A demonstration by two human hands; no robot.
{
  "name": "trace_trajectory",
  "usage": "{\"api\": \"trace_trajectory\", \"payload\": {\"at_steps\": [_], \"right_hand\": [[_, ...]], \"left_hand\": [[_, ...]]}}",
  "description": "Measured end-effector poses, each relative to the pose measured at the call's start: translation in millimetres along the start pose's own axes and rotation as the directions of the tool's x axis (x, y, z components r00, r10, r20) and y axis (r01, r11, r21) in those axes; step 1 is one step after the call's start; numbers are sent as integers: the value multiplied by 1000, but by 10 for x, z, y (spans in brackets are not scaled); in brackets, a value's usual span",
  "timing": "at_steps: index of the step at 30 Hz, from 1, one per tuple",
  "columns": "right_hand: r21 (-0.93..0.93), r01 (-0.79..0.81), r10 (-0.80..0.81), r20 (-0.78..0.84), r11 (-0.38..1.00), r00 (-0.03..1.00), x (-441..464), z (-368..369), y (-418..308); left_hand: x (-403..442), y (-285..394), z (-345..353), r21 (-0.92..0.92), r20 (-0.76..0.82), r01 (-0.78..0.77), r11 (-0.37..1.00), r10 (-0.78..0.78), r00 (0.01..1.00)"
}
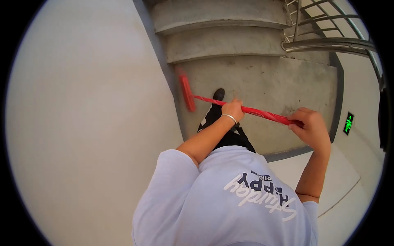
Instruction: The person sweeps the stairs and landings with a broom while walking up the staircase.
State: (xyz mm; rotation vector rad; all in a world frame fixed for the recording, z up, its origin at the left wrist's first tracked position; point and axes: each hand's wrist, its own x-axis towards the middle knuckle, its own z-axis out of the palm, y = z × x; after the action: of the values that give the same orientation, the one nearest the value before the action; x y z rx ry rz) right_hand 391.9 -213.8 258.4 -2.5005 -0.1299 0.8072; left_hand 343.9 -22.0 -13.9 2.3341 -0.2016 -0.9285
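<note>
A red broom (266,115) is held in both hands, its handle laid slantwise across the front of the body. The left hand (232,110) is wrapped around the handle partway along, fingers closed; a light-coloured bracelet (228,119) is worn at that wrist. The handle's far end is gripped by the right hand (308,125), with fingers and thumb brought together on it. The broom head (187,93) is located beyond the left hand, on the person's left, just beside the dark grey strip at the foot of the pale wall (90,110); whether the floor is touched by it cannot be told. The handle is marked with paler streaks, and an oval label is seen between the hands. The head is red, long and narrow, set crosswise to the handle; its upper end is blurred. Below the broom, a concrete landing (295,90) with scattered dark specks is seen, bordered on the right by a dark grey band. A black shoe (219,94) is noted close to the handle. Concrete steps (223,43) are seen ahead, flanked on the right by a metal railing (328,44).
</note>
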Motion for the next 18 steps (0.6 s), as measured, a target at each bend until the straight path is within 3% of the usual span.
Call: {"api": "trace_trajectory", "payload": {"at_steps": [3, 9, 14, 16, 18], "right_hand": [[-11, 57, -57, 37, 998, 998, 337, 56, 13], [73, 60, -60, 3, 996, 998, 1048, 623, 152], [73, -78, 78, -2, 994, 997, 833, 506, 149], [49, -112, 112, 13, 992, 994, 547, 427, 88], [96, -130, 135, -47, 987, 990, 320, 356, -38]], "left_hand": [[100, -209, 44, -56, -10, 66, 996, -66, 998], [818, -988, -111, 97, -81, 82, 992, -74, 994], [1010, -787, -24, 114, -23, -13, 993, 16, 1000], [749, -522, -174, 125, 158, -104, 987, 84, 984], [474, -463, -246, 109, 154, -98, 989, 81, 985]]}}
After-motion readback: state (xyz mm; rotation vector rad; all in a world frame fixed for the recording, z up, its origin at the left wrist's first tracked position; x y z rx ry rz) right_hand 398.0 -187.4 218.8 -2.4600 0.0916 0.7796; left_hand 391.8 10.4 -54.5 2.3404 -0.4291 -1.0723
